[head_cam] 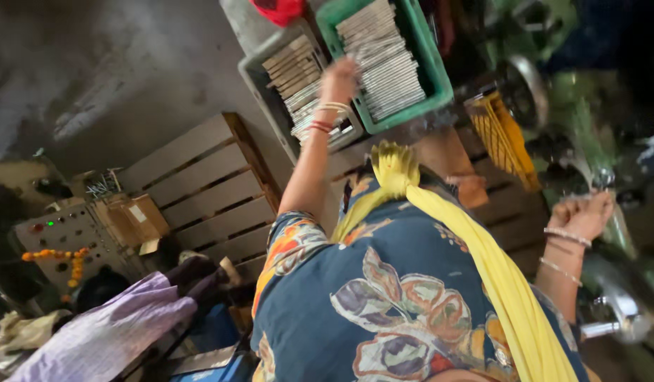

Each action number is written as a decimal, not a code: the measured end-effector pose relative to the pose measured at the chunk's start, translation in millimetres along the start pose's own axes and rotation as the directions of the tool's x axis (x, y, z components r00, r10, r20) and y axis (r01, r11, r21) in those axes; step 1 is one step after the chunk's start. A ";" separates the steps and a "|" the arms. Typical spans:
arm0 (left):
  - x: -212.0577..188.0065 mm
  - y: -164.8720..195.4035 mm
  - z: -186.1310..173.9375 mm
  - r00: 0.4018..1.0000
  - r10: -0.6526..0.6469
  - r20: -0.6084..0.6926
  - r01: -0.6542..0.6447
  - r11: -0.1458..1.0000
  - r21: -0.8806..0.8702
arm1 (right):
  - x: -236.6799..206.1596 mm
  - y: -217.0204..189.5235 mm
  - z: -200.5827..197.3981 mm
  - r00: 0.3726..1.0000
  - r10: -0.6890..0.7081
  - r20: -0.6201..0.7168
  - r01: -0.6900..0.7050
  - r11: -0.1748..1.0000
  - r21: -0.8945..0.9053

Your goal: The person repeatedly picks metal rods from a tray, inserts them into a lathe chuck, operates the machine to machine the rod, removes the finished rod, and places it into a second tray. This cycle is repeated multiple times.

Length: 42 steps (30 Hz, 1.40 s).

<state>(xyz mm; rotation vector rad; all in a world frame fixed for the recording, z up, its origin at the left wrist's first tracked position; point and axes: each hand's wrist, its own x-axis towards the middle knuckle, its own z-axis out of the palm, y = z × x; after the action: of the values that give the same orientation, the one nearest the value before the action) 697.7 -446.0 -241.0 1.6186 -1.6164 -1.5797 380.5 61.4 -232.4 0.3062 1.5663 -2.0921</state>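
Your left hand (341,73) is stretched way out over the grey crate (260,79), and honestly it's blurred enough that I can't tell if the fingers are apart or pinched on anything. They sit right at the top edge of the stacked metal strips (301,86) in there: thin, flat, silvery-grey pieces packed side by side in rows, edges catching the light. The hand lies over the right end of that stack, touching or just above it, hard to say which. Right next door is a green crate (437,68) with the same kind of strips (387,60) laid in a long slanted row. Your right hand (583,214) is off on the other side, fingers curled shut around a metal handle (601,178) on the green machine (610,106). Both crates sit on a wooden pallet (199,187), near a yellow basket (502,138).
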 end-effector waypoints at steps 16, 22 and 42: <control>-88.3 142.8 233.5 0.158 0.106 0.982 0.592 0.785 -0.180 | 5.2 -5.9 119.6 0.923 0.235 0.305 -0.289 0.946 0.146; -166.3 137.8 283.2 0.426 0.310 0.850 -0.102 0.950 -0.295 | -15.9 -30.5 158.4 0.874 0.376 0.308 -0.438 0.884 0.163; -227.2 183.4 299.2 0.349 0.400 0.848 -0.018 0.907 -0.420 | -74.3 -104.7 139.0 0.550 -0.827 0.116 0.748 0.426 -0.510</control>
<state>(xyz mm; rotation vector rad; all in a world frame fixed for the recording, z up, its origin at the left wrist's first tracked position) 424.8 -173.3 -80.0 0.1390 -1.6925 -2.6486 405.5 -28.6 -67.9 -0.6401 2.6599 -2.1312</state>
